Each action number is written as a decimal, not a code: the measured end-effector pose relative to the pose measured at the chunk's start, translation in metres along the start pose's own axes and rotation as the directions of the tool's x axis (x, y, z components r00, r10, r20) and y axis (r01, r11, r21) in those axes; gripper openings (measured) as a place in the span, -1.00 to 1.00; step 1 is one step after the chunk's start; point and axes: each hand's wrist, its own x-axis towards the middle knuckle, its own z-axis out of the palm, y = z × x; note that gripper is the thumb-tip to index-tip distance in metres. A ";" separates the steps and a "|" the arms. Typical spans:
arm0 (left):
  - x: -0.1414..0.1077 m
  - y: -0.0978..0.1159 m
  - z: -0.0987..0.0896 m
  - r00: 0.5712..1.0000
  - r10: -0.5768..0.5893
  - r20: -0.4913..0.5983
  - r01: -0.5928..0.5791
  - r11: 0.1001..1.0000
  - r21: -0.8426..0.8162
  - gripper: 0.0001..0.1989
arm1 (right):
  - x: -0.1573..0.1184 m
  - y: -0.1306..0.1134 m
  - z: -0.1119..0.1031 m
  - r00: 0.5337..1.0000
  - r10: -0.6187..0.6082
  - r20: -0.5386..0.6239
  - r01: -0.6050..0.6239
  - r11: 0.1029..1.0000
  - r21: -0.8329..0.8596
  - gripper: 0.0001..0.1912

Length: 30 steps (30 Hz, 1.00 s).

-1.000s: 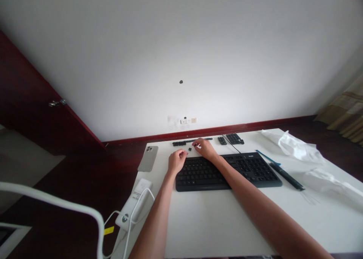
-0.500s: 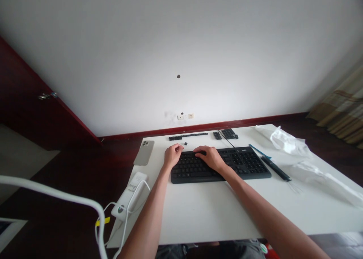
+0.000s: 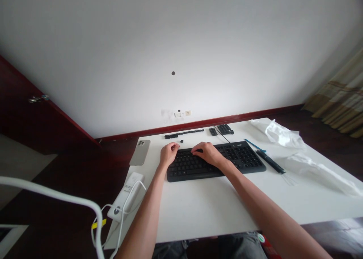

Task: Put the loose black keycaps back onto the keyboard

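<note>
A black keyboard lies on the white table, most of its keys in place. At its upper left corner is my left hand, thumb and index finger closed in a pinch; whatever is between them is too small to make out. My right hand rests over the keyboard's top rows, its bent fingers and thumb drawn together at the upper key row. Anything in that pinch is hidden. A single black keycap sits on the table just beyond the keyboard, between the hands.
Behind the keyboard are a row of loose keycaps and keycap blocks. A phone and a power strip with white cable lie left. To the right are a dark brush-like tool, a blue strip and white plastic bags.
The whole view has shifted slightly, with the table a little further left and up. Both hands keep nearly the same place on the keyboard.
</note>
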 end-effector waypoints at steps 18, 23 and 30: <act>0.000 0.002 -0.001 1.000 -0.005 -0.001 0.005 1.000 0.014 -0.76 | 0.000 -0.011 -0.008 0.995 -0.024 0.100 0.025 1.000 -0.012 -0.78; 0.000 0.000 0.000 1.000 -0.001 -0.001 0.001 1.000 0.017 -0.76 | 0.000 -0.016 -0.010 0.993 0.000 0.119 0.005 0.999 -0.042 -0.78; 0.001 -0.002 0.001 1.000 0.006 0.000 -0.006 1.000 0.020 -0.76 | 0.000 -0.020 -0.006 0.994 0.025 0.105 -0.011 0.992 -0.129 -0.80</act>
